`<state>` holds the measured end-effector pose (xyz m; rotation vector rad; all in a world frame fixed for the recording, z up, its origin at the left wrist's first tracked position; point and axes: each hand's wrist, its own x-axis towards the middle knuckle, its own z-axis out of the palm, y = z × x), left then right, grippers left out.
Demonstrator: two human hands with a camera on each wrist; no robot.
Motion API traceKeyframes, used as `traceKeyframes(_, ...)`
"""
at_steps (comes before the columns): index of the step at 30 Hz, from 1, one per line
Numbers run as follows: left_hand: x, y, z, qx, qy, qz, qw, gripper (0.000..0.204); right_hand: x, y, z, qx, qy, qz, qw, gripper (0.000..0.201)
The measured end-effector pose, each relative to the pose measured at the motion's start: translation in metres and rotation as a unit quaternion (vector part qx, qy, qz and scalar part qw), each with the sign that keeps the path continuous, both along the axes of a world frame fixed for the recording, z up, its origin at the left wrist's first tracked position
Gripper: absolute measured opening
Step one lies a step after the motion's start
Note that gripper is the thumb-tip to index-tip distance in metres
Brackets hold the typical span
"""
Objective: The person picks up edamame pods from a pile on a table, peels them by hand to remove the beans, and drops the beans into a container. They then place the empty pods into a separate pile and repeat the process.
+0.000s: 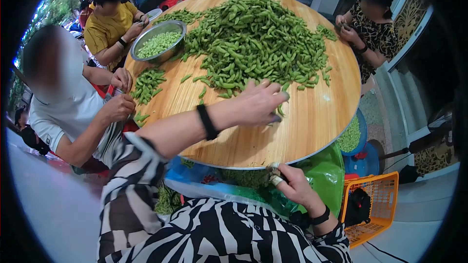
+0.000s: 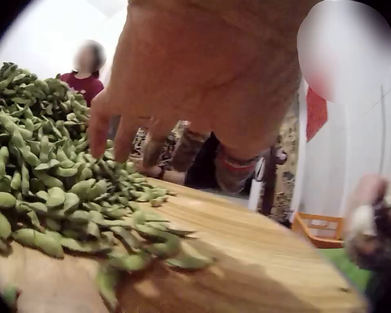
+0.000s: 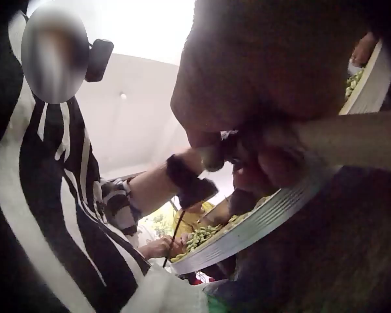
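Note:
My left hand point(image 1: 256, 103) reaches over the wooden round table point(image 1: 312, 126), at the near edge of a big heap of green soybean pods point(image 1: 258, 39). In the left wrist view its fingers point(image 2: 124, 140) point down, spread apart, over the pods. A loose pod point(image 1: 281, 110) shows by the fingertips in the head view. My right hand point(image 1: 295, 185) is at the table's near rim, fingers bent, with pale wrapping on a digit. In the right wrist view its fingers point(image 3: 274, 166) are bunched and dark; I cannot tell whether they hold something.
A metal bowl point(image 1: 161, 41) of shelled beans stands at the left, by a small pod pile point(image 1: 147, 85). People sit around the table. A green bag point(image 1: 321, 175) hangs below the near rim. An orange basket point(image 1: 370, 207) and a blue basin point(image 1: 358, 134) of beans are at the right.

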<state>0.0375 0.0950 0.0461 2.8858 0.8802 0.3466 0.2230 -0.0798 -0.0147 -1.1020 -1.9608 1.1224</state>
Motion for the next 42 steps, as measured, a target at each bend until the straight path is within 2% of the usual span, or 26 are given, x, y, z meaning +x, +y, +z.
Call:
traceKeyframes(3,0.041,0.037,-0.021,0.032,-0.028,0.034,0.999,0.049,0.001,-0.004,-0.002,-0.014,-0.02,-0.013,1.0,0.03)
traceKeyframes(4,0.049,0.045,-0.032,0.054,-0.005,0.064,0.996,0.05,0.001,-0.005,-0.002,-0.032,-0.026,-0.023,0.999,0.03)
traceKeyframes(5,0.052,0.052,-0.043,0.077,0.019,0.096,0.992,0.052,-0.003,-0.005,0.0,0.006,-0.003,-0.034,0.999,0.03)
traceKeyframes(6,0.048,0.05,-0.046,0.127,0.001,0.098,0.987,0.051,-0.003,-0.005,0.003,0.0,-0.011,-0.032,0.999,0.03)
traceKeyframes(7,0.044,0.051,-0.048,0.128,0.0,0.1,0.987,0.051,-0.003,-0.006,0.005,-0.008,-0.017,-0.031,0.999,0.029)
traceKeyframes(9,0.026,0.05,-0.047,0.051,0.008,0.08,0.995,0.05,0.002,-0.008,-0.004,-0.012,-0.025,-0.041,0.999,0.03)
traceKeyframes(11,0.006,0.038,-0.053,0.046,-0.009,0.07,0.996,0.046,0.004,-0.008,-0.006,-0.018,-0.031,-0.046,0.998,0.03)
traceKeyframes(17,-0.052,0.005,-0.04,0.001,-0.011,0.059,0.998,0.04,0.002,-0.007,-0.003,-0.04,-0.036,-0.046,0.998,0.028)
traceKeyframes(19,-0.063,0.012,-0.02,-0.129,0.068,0.064,0.987,0.04,0.002,-0.005,-0.002,-0.035,-0.019,-0.042,0.998,0.026)
traceKeyframes(20,-0.07,0.018,-0.012,-0.179,-0.029,0.088,0.979,0.038,0.002,-0.005,-0.004,-0.04,-0.017,-0.044,0.998,0.026)
traceKeyframes(21,-0.079,0.038,-0.016,-0.084,-0.105,0.065,0.989,0.039,0.004,-0.004,-0.008,-0.021,-0.01,-0.04,0.999,0.025)
traceKeyframes(22,-0.086,0.053,-0.015,-0.05,-0.162,0.107,0.98,0.039,0.005,-0.005,-0.01,-0.004,-0.003,-0.037,0.999,0.025)
traceKeyframes(23,-0.094,0.074,-0.012,0.056,-0.152,0.123,0.979,0.045,0.006,-0.006,-0.008,-0.016,-0.005,-0.035,0.999,0.026)
traceKeyframes(24,-0.099,0.088,-0.023,0.08,-0.131,0.241,0.958,0.054,0.005,-0.007,-0.006,-0.012,-0.005,-0.041,0.999,0.026)
traceKeyframes(25,-0.103,0.097,-0.023,0.018,-0.124,0.294,0.948,0.062,0.004,-0.007,-0.004,-0.006,-0.005,-0.046,0.999,0.026)
traceKeyframes(27,-0.106,0.108,-0.029,-0.097,-0.153,0.278,0.943,0.066,0.002,-0.008,-0.008,-0.012,-0.005,-0.047,0.999,0.027)
traceKeyframes(34,-0.085,0.059,-0.047,-0.127,-0.122,0.223,0.959,0.067,-0.004,-0.005,-0.002,-0.024,0.002,-0.026,0.999,0.03)
traceKeyframes(36,-0.083,0.048,-0.042,-0.146,-0.112,0.173,0.968,0.063,-0.006,-0.004,0.004,-0.063,0.026,-0.026,0.997,0.031)
traceKeyframes(39,-0.085,0.044,-0.026,-0.209,-0.077,0.162,0.961,0.055,-0.006,-0.005,0.01,-0.111,0.064,-0.041,0.991,0.031)
traceKeyframes(40,-0.084,0.029,-0.019,-0.088,-0.072,0.166,0.98,0.039,-0.005,-0.006,0.014,-0.144,0.072,-0.046,0.986,0.032)
traceKeyframes(41,-0.086,0.015,-0.01,-0.089,-0.071,0.167,0.979,0.039,-0.004,-0.007,0.016,-0.145,0.072,-0.045,0.986,0.032)
traceKeyframes(42,-0.086,0.002,0.001,-0.005,-0.096,0.142,0.985,0.034,-0.003,-0.007,0.017,-0.173,0.097,-0.056,0.979,0.032)
